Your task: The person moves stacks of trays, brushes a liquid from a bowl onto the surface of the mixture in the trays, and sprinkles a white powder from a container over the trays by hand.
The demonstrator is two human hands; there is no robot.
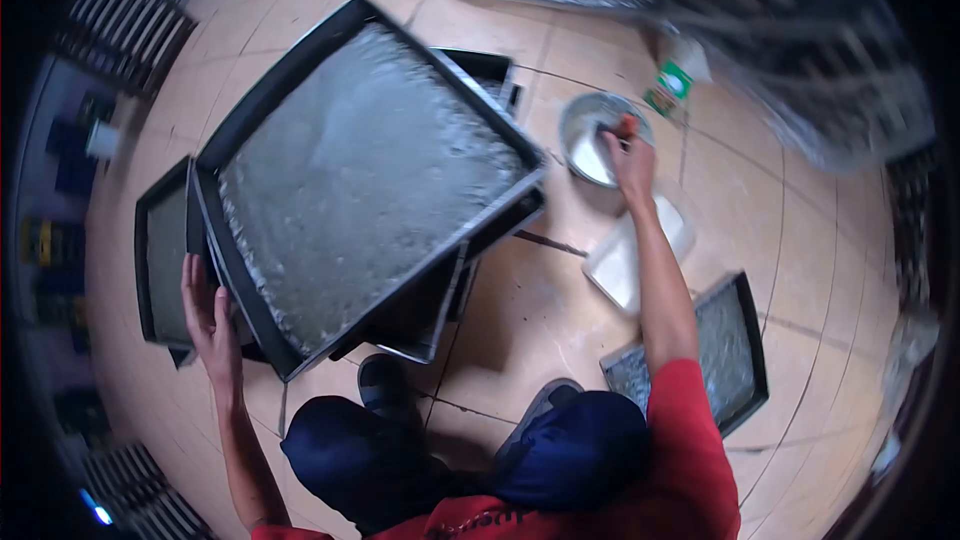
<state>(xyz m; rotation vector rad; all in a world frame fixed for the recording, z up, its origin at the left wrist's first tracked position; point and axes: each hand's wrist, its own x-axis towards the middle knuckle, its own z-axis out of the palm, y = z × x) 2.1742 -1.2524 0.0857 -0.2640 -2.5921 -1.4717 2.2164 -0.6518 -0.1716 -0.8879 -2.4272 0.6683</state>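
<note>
A large dark-rimmed tray (pixel 370 170) filled with a grey, wet-looking layer lies tilted across a stack in front of me. My left hand (pixel 212 320) is at its lower left side, fingers stretched out and thumb apart, close to the rim. Over on the right, my right hand (pixel 630 162) reaches into a round bowl (pixel 577 112) with white material in it. Its fingers are closed round a small thing, with a bit of orange and a dark part showing; I cannot tell what it is.
Below the bowl lies a white, rounded-corner container (pixel 622 258). Another grey-filled tray (pixel 735 355) rests at the right, and one more (pixel 162 260) at the left. A green and white packet (pixel 670 88) lies by plastic sheeting (pixel 800 105). Slatted crates (pixel 125 25) stand far left.
</note>
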